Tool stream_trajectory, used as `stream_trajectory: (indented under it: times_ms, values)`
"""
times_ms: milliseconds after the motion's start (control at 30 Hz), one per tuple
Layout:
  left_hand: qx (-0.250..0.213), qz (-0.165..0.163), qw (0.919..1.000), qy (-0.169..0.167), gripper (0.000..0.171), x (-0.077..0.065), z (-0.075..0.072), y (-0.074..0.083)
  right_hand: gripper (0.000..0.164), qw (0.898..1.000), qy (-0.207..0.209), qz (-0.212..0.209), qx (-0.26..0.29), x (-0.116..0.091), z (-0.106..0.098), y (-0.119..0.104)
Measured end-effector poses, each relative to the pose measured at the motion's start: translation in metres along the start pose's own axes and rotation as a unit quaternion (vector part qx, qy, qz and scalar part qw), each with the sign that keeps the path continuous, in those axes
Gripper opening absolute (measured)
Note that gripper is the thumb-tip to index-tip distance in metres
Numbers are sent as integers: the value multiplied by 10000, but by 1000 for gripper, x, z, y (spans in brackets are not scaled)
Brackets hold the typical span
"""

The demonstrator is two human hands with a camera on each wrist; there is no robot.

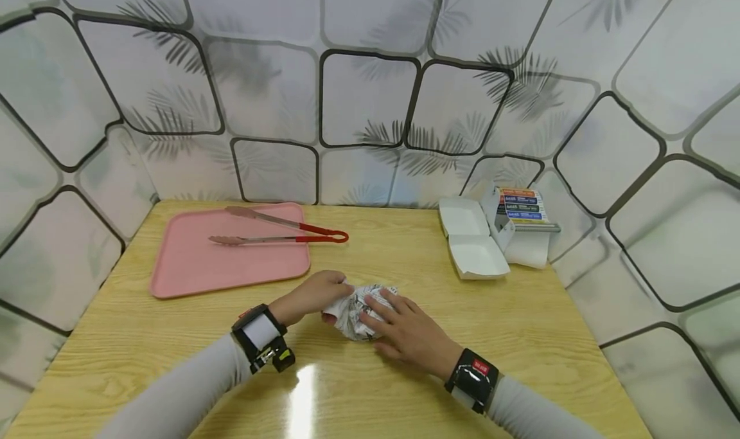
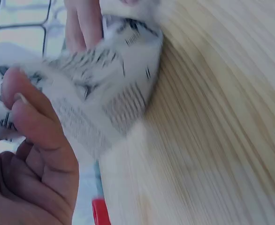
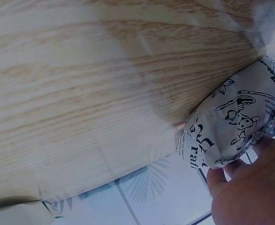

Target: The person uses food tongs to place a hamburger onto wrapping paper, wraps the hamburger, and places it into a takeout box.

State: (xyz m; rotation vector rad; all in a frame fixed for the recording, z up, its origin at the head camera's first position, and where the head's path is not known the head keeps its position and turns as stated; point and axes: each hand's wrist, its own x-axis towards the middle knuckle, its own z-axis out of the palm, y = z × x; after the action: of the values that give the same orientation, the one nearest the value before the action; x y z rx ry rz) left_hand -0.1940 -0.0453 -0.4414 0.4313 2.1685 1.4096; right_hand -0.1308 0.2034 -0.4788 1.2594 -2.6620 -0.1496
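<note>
A bundle of crumpled white paper (image 1: pixel 365 312) with black print lies on the table in front of me. My left hand (image 1: pixel 315 295) grips its left end, the thumb over the paper and the fingers beneath. From the right, my right hand (image 1: pixel 413 333) rests on the bundle with its fingers spread over the top. Lettering and small drawings show on the paper (image 3: pixel 240 117) in the right wrist view. In the left wrist view, a loose fold of the paper (image 2: pixel 114 93) hangs out past the left thumb. What the paper wraps is hidden.
Behind my left hand lies a pink tray (image 1: pixel 231 265), with red-handled tongs (image 1: pixel 315 233) lying across it. An unfolded white box (image 1: pixel 476 256) stands at the back right, beside a dispenser with coloured labels (image 1: pixel 523 207). Patterned panels (image 1: pixel 370 98) enclose the wooden table (image 1: pixel 393 246).
</note>
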Motion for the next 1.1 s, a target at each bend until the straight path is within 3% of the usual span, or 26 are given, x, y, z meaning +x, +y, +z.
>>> stream_trajectory:
  times_ms: [233,300,367,400,467,533,600,633,700,867,1033,1100]
  values:
    - [25,409,9979,-505,30,12,23,7,46,9996,-185,151,116,0,-1,-2]
    - [348,685,9947,-680,29,11,25,5,44,9994,-227,176,180,-1,-1,-2]
    - [957,1213,9848,-797,25,10,27,1,47,9994,-219,162,229,-1,0,-2]
    - [1399,1507,9754,-796,23,8,28,-2,46,9995,-160,144,237,-1,0,-2]
    - [2281,2191,9462,-689,22,4,28,-6,47,9998,-2,84,205,-2,1,-1]
    - [3134,2827,9052,-501,27,1,29,-11,48,9997,134,59,203,-3,4,-1]
    - [3818,3218,8659,-291,32,-2,28,-15,51,9997,166,61,187,-4,5,0]
    - [4011,3353,8522,-218,33,-2,27,-17,51,9996,152,68,208,-4,6,0]
    - [4249,3414,8382,-193,36,-3,25,-20,50,9992,68,121,362,-4,6,0]
    - [4207,3296,8444,-376,41,-5,23,-26,45,9910,2,244,1314,-2,4,4]
    - [4253,3478,8347,-380,45,-5,23,-29,38,9715,202,358,2335,-3,2,10]
    - [4349,3565,8263,-326,46,-5,22,-29,32,9638,444,384,2601,-5,2,12]
